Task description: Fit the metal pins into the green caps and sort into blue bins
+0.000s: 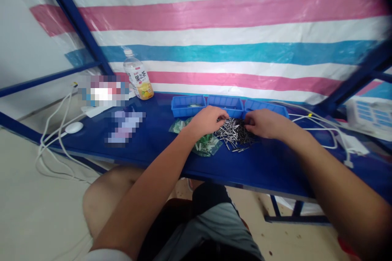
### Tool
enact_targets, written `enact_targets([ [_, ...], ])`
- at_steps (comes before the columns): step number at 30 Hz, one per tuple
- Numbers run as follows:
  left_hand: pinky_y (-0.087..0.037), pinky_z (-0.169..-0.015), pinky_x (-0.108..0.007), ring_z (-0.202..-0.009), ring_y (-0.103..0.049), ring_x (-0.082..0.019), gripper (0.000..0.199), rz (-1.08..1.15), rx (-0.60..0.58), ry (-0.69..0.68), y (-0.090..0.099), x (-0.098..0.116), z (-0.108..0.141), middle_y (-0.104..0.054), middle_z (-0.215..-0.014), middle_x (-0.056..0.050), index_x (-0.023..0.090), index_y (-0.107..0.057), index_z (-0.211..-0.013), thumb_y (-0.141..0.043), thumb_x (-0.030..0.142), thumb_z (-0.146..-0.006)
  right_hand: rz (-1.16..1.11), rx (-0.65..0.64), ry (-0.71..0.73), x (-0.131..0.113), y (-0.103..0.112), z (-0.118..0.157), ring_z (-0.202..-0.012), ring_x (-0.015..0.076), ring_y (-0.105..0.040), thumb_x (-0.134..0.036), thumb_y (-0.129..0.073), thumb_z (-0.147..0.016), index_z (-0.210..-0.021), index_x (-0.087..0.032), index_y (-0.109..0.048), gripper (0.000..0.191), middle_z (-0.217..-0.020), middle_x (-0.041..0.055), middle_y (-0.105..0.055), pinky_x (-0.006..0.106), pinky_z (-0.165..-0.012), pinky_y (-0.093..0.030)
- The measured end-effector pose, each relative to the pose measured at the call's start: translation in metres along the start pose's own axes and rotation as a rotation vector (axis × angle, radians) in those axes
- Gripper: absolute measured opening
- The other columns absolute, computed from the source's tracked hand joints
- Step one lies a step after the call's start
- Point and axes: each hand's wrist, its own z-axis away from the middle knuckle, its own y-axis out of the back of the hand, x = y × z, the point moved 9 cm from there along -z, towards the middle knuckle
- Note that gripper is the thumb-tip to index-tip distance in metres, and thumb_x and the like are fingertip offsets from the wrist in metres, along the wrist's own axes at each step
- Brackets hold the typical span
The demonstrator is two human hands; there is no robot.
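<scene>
A pile of short, thin metal pins (pixel 230 133), like nails or rivets, lies on the blue table, bright silver on the left and darker on the right. Over its left edge is my left hand (pixel 208 120), thumb and fingers curled together; whatever is between them is too small to make out. My right hand (pixel 261 124) reaches the dark side of the pile, its fingertips pinched at the pins. Green-tinted clear plastic bags (pixel 208 145) with small pieces inside lie partly under my left hand and wrist. Behind the pile stand a left blue bin (pixel 187 110), a middle blue bin (pixel 234 111) and a right blue bin (pixel 277 110).
A drink bottle (pixel 139 75) stands at the back left, near blurred-out items. White cables (pixel 61 130) hang off the table's left end. More cables and a white plug strip (pixel 355 143) lie right, before a white box (pixel 372 116). Blue metal posts frame both sides; striped sheeting hangs behind.
</scene>
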Motion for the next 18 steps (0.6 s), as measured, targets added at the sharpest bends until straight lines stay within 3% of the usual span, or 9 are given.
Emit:
enact_targets([
  [7, -0.055, -0.088, -0.036, -0.099, -0.075, -0.023, 0.028, -0.006, -0.009, 0.000, 0.000, 0.001, 0.000, -0.082, -0.108, -0.008, 0.019, -0.081, -0.107, -0.055, 0.019, -0.095, 0.021, 0.026, -0.069, 0.011, -0.004, -0.004, -0.089, 0.0302, -0.075, -0.031, -0.066, -0.092, -0.105, -0.024, -0.081, 0.022, -0.097, 0.0109, -0.081, 0.037, -0.073, -0.048],
  [14, -0.055, -0.093, -0.038, -0.102, -0.074, -0.024, 0.029, 0.000, 0.048, 0.001, 0.009, 0.005, 0.001, -0.082, -0.113, -0.008, 0.020, -0.080, -0.107, -0.053, 0.024, -0.098, -0.046, 0.239, -0.023, 0.010, 0.015, 0.000, -0.074, 0.0275, -0.072, -0.029, -0.064, -0.087, -0.089, -0.025, -0.081, 0.017, -0.083, 0.0085, -0.080, 0.037, -0.065, -0.046],
  [18, -0.055, -0.094, -0.037, -0.100, -0.074, -0.024, 0.031, 0.033, 0.060, 0.020, 0.011, 0.005, 0.001, -0.082, -0.115, -0.008, 0.021, -0.080, -0.112, -0.052, 0.025, -0.100, -0.085, 0.303, -0.037, 0.010, 0.024, 0.003, -0.072, 0.0282, -0.073, -0.031, -0.067, -0.087, -0.091, -0.025, -0.082, 0.017, -0.082, 0.0088, -0.080, 0.037, -0.065, -0.047],
])
